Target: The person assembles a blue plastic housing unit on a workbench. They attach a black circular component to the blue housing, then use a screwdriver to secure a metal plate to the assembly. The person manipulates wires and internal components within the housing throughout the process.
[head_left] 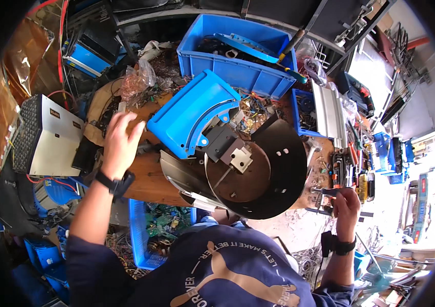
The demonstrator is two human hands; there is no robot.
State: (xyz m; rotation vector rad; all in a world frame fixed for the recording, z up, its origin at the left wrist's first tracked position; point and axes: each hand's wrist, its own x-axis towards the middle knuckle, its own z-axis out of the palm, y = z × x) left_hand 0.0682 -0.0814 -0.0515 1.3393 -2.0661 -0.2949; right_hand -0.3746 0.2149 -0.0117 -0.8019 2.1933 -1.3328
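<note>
My left hand [120, 140] is raised with its fingers apart and holds nothing. Just right of it lies a curved blue plastic housing [189, 115], joined to a dark grey bracket [220, 140] with a whitish block [240, 158] at its end. In front of me on the bench stands a wide curved black metal shell [286, 171], its inside facing up. A bent grey panel [176, 174] leans at the shell's left. At the bench's right side my right hand [348, 204] is closed on a small dark tool [325, 192] whose exact kind I cannot make out.
A large blue crate [238, 74] of parts stands at the back, with loose wires before it. Hand tools [340, 166] crowd the bench's right. A blue bin [138, 235] of green circuit boards sits below the bench edge. At left stands a metal-cased box [56, 138].
</note>
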